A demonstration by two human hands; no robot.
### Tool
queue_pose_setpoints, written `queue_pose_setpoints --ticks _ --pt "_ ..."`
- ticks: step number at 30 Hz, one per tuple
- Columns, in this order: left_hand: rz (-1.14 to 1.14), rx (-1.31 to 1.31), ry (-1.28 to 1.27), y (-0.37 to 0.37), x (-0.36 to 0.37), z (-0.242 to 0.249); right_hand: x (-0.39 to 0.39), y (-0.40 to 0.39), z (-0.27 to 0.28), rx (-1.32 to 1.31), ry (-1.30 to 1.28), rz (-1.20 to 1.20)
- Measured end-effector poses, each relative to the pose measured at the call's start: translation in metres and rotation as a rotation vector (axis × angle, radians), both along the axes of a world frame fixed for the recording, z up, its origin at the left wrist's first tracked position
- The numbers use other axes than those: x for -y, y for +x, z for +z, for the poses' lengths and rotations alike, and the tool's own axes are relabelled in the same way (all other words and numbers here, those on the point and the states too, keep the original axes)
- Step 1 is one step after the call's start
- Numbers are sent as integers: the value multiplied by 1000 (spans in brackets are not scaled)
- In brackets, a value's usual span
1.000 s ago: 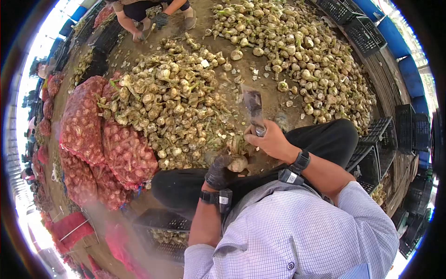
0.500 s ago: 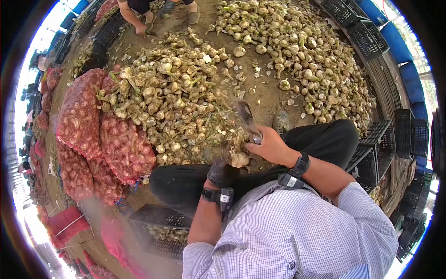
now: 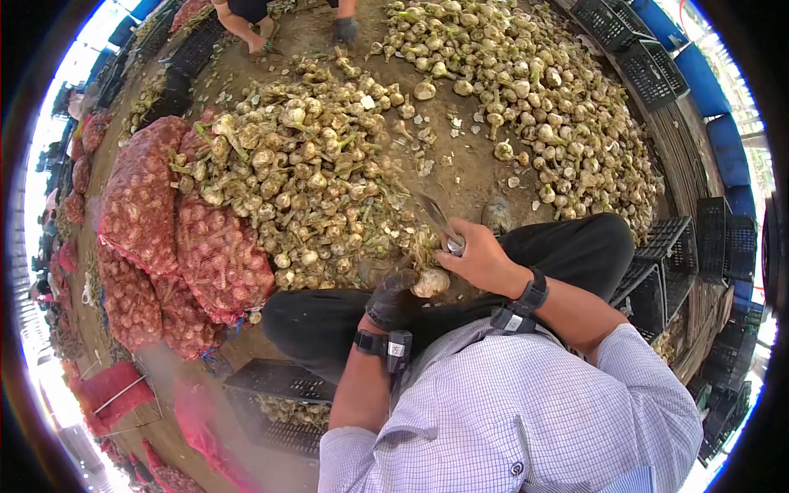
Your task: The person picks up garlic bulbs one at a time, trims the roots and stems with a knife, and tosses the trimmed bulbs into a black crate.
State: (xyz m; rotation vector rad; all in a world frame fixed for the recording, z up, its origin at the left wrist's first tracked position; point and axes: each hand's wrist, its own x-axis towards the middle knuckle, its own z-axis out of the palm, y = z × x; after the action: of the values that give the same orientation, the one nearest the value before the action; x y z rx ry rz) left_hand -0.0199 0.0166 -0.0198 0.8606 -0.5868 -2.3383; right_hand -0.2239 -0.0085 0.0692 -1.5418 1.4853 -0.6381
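Observation:
In the head view, my left hand (image 3: 393, 297), in a dark glove, is closed around a garlic bulb (image 3: 431, 283) low in front of my lap. The bulb's pale, rounded end faces me. Bare and closed, my right hand (image 3: 486, 260) grips a knife (image 3: 436, 215) by its shiny metal handle. The blade slants up and left, just above the garlic and apart from it. Beyond my hands lies a heap of untrimmed garlic (image 3: 308, 164) with stalks and roots.
A second garlic pile (image 3: 534, 90) spreads at the upper right. Full red mesh sacks (image 3: 144, 197) lean at left. A black crate (image 3: 279, 380) with garlic is by my left knee; more crates (image 3: 649, 70) line the right. Opposite, another person's gloved hand (image 3: 345, 31) shows.
The knife blade has turned from broadside to nearly edge-on. The garlic bulb has tilted, showing its pale end more. Across the heap, the other person's gloved hand has moved right and down.

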Motion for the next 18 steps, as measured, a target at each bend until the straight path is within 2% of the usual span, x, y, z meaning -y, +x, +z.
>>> queue_pose_setpoints --ticks 1,3,5,8,10,12,14,15,18 --pt "-42 138 -240 0 -1 -8 -1 1 3 3 8 -14" --pt "-25 94 -213 2 -1 -10 -2 3 10 8 23 -41" --pt "90 -273 322 5 4 2 -3 -6 -7 87 86 -33" --pt "14 -250 219 13 -3 -31 0 -10 -1 153 156 -41" --pt "-91 82 -207 9 -2 -20 1 -8 3 156 131 -31" --pt "-85 115 -224 4 1 -6 -2 -3 0 137 39 -1" --pt "31 -152 172 -4 4 10 -1 -1 -3 136 -41 47" --pt "3 -3 -13 -5 2 5 -1 0 -4 135 -81 70" --pt "-118 422 -645 -1 1 -3 1 1 -2 104 72 14"
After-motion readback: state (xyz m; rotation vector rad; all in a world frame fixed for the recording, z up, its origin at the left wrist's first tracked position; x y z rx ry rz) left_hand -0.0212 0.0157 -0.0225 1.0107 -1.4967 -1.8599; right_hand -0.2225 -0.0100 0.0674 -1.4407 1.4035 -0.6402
